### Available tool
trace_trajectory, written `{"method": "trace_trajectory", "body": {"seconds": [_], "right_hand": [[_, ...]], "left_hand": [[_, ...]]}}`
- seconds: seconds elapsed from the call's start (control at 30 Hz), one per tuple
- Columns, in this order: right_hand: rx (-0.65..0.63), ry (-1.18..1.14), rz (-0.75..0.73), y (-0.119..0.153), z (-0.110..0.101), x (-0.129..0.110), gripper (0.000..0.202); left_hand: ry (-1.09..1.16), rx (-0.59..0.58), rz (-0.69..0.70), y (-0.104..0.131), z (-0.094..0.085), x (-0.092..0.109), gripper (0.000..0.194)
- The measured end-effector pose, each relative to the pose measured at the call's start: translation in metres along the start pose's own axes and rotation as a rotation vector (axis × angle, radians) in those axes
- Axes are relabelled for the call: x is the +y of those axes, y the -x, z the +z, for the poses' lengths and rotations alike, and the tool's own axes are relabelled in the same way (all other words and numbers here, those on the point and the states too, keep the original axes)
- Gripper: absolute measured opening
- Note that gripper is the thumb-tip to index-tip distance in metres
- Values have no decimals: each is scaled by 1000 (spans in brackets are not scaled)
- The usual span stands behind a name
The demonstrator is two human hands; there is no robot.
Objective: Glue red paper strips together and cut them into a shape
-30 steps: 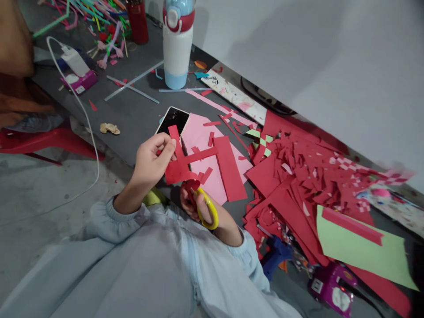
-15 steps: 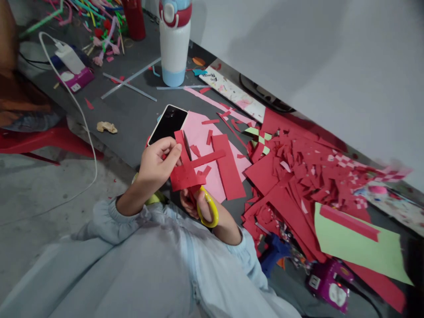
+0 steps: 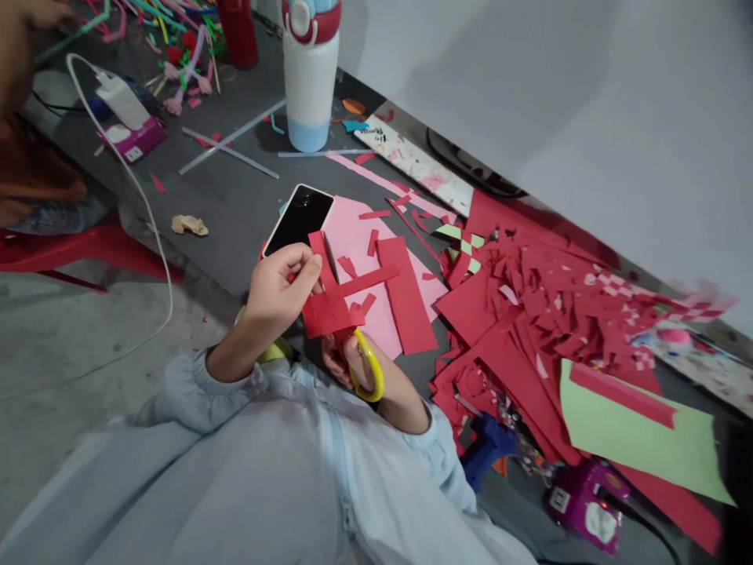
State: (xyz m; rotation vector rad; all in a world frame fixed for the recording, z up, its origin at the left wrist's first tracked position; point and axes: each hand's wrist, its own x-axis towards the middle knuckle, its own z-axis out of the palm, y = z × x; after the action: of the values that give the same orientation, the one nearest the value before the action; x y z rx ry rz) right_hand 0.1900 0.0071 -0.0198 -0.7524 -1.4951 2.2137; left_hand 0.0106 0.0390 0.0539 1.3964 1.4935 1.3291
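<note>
Pinched between the thumb and fingers of my left hand (image 3: pixel 279 286) is a piece of red paper (image 3: pixel 332 312) with strips cut into it. My right hand (image 3: pixel 353 362) grips yellow-handled scissors (image 3: pixel 376 369), thumb through one loop. Their dark blades run up through the red paper, and a blade shows along the strip at my left fingertips. Below the paper lies a pink sheet (image 3: pixel 382 337) with red scraps on it. A wider red strip (image 3: pixel 405 298) rests on that sheet. Just beyond my left hand sits a phone (image 3: pixel 300 220) with a dark screen.
A white bottle (image 3: pixel 310 94) stands at the back. To the right are heaped red paper scraps (image 3: pixel 541 298), a green sheet (image 3: pixel 641 439), a blue glue gun (image 3: pixel 488 443) and a purple power socket (image 3: pixel 588 502). A white cable (image 3: pixel 154 224) hangs off the left edge, near another person's arm (image 3: pixel 12 63).
The scissors' yellow handle has shifted slightly left, with the loops a little closer together. My left hand and the red paper stay almost still. The other person's arm has moved at the upper left.
</note>
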Motion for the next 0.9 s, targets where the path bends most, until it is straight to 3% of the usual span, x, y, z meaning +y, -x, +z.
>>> {"method": "trace_trajectory", "body": {"seconds": [0.27, 0.63, 0.77, 0.9], "right_hand": [[12, 132, -142, 1, 1, -12, 61], [24, 76, -85, 2, 1, -8, 60], [47, 46, -57, 1, 0, -5, 55], [82, 5, -58, -1, 0, -7, 51]], "left_hand": [[1, -5, -17, 0, -1, -1, 34], [49, -9, -49, 0, -1, -4, 33], [161, 7, -121, 0, 2, -3, 33], [348, -8, -278, -1, 3, -3, 30]]}}
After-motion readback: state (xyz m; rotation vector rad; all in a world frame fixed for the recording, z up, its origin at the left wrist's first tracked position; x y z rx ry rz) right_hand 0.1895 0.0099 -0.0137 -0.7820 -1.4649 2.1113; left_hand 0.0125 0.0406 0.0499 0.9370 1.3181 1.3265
